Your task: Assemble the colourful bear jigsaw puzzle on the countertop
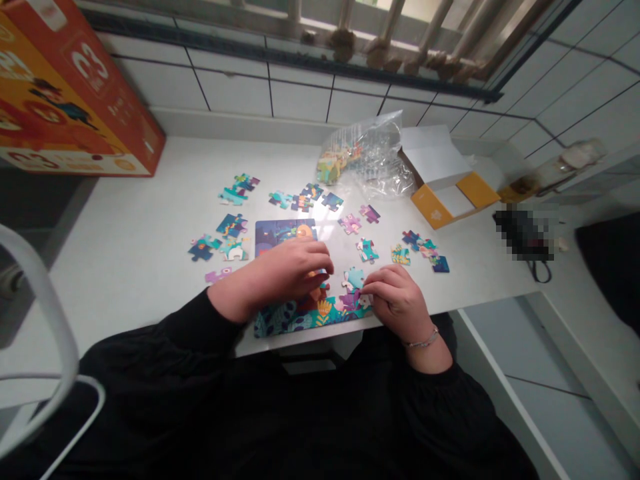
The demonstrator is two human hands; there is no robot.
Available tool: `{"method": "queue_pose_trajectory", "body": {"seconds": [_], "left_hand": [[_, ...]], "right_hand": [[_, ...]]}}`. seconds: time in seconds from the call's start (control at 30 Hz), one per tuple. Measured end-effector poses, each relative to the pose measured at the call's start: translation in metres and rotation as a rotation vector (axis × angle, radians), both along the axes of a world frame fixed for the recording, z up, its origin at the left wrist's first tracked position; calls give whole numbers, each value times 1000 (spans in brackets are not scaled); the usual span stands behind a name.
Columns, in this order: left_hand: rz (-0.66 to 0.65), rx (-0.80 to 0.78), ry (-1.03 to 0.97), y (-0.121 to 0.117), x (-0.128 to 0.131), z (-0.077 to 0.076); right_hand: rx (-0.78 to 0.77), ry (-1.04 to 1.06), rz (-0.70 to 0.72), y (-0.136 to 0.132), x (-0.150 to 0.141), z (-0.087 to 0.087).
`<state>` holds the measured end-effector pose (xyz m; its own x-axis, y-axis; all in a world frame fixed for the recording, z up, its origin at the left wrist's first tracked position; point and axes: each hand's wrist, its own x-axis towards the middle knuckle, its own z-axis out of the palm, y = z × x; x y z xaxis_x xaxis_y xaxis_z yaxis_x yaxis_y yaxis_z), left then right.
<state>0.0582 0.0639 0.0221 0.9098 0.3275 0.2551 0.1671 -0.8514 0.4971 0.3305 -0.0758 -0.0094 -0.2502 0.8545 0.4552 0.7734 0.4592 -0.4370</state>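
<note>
A partly joined jigsaw puzzle (287, 233) lies on the white table (150, 227) at its near edge. My left hand (285, 273) rests on the middle of the puzzle, fingers curled and pressed down on the pieces. My right hand (397, 297) sits at the puzzle's lower right corner, fingers pinched on a puzzle piece (359, 300) there. A loose teal piece (354, 278) lies just above that hand. Several loose pieces (233, 230) are scattered around the puzzle on the left, far side and right.
A clear plastic bag (367, 157) with pieces lies at the back. Beside it stands an open orange and white box (453, 193). A large orange puzzle box (70, 93) leans at the far left. A dark object (525, 233) sits at the table's right end. A white chair frame (45, 313) is at near left.
</note>
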Motion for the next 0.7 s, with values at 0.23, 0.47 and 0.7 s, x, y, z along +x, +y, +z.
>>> {"method": "queue_pose_trajectory", "body": {"seconds": [0.23, 0.47, 0.7], "left_hand": [[-95, 154, 91, -34, 27, -13], [-88, 159, 134, -36, 29, -14], [-91, 99, 43, -28, 23, -10]], "right_hand": [[-7, -28, -38, -1, 0, -2], [10, -40, -17, 0, 0, -4], [51, -33, -285, 3, 0, -6]]}}
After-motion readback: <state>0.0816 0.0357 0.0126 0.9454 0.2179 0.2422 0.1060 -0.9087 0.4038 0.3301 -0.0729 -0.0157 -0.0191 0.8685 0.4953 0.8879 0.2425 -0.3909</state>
